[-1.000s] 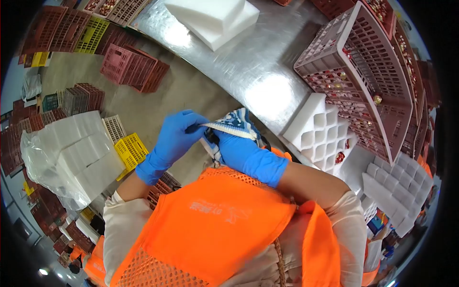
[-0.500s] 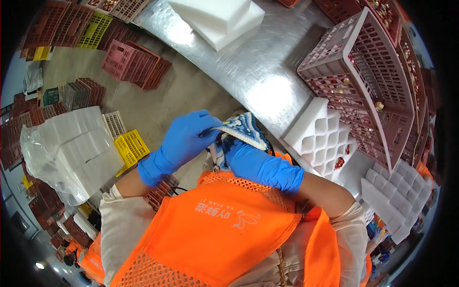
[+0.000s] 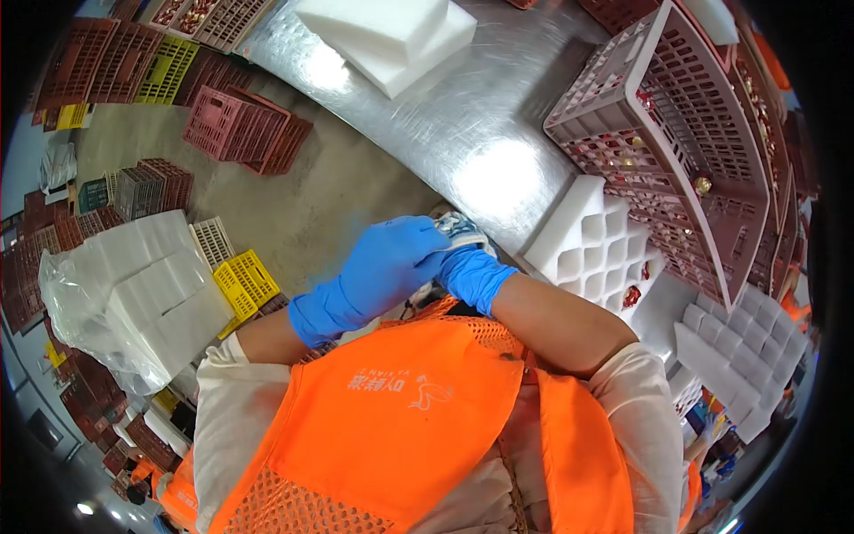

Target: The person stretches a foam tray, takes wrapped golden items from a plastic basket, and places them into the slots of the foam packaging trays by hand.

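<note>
The patterned cloth [image 3: 457, 230], blue and white with a pale border, is in front of the person's body, near the edge of the steel bench [image 3: 427, 133]; most of it is hidden by the hands, so its full shape cannot be told. The left hand [image 3: 398, 255], gloved in blue, is curled nearly closed, its thumb and fingers drawn together at the cloth's border, which they seem to pinch; the fingertips themselves do not show clearly. The right hand [image 3: 466, 269], also gloved, sits right against the cloth with the pale border crossing over it; its fingers are covered, so I cannot tell how far they are bent or whether they grip anything.

The cloth looks knitted or woven, and should be light, soft and floppy, with little to break; it probably folds on itself easily, and its rough face should give smooth gloves a fair hold; the thicker border seems the best place to pinch, with the second hand steadying the fabric close by.

Beyond the right forearm stands a white foam tray [image 3: 574, 233] with pockets, a red item [image 3: 632, 295] in one of them; next to it a pinkish crate [image 3: 682, 197] is tipped on its side; stacked foam blocks [image 3: 391, 36] lie farther along the bench.
</note>
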`<state>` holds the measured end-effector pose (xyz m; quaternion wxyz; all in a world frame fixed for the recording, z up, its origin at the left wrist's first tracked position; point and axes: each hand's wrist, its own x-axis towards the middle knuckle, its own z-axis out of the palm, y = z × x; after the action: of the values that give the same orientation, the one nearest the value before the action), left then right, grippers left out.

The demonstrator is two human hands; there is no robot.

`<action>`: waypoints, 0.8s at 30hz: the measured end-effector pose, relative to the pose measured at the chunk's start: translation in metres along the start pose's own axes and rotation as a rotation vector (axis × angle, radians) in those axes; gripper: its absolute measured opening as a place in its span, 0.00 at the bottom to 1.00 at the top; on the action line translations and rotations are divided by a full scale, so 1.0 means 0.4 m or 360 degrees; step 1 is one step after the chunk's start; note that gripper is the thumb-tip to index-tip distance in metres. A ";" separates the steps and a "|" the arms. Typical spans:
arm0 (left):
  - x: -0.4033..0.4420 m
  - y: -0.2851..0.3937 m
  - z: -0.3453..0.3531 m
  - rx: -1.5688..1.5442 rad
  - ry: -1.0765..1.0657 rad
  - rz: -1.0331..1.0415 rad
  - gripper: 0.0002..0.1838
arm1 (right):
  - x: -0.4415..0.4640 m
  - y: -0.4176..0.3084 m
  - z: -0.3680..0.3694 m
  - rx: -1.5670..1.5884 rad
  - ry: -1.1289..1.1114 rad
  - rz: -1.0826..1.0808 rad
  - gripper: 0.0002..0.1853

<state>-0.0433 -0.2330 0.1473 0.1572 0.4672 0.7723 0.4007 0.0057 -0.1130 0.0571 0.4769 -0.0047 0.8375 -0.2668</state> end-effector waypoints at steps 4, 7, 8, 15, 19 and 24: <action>-0.016 -0.001 -0.013 -0.0106 0.0001 -0.0166 0.07 | -0.103 -0.050 -0.086 0.0340 -0.0079 0.0237 0.21; -0.037 -0.001 -0.033 -0.0137 -0.0015 -0.0312 0.08 | -0.124 -0.051 -0.068 0.0313 0.0285 -0.0196 0.19; -0.037 -0.002 -0.034 -0.0150 -0.0027 -0.0306 0.08 | -0.141 -0.057 -0.081 0.0344 0.0387 -0.0241 0.19; -0.020 0.000 -0.012 0.0025 -0.0030 -0.0193 0.06 | -0.049 -0.008 -0.009 0.0220 0.0233 0.0013 0.22; -0.007 -0.005 0.029 -0.0010 0.0024 0.0006 0.08 | -0.054 0.008 0.036 -0.0028 0.0328 -0.0030 0.16; -0.026 -0.011 0.022 -0.0120 0.0023 -0.0080 0.08 | 0.011 0.037 0.123 0.0152 0.0378 -0.0275 0.11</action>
<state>-0.0351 -0.2387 0.1371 0.1794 0.4384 0.7693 0.4288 0.0464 -0.1232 0.0272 0.3496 -0.0224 0.8708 -0.3450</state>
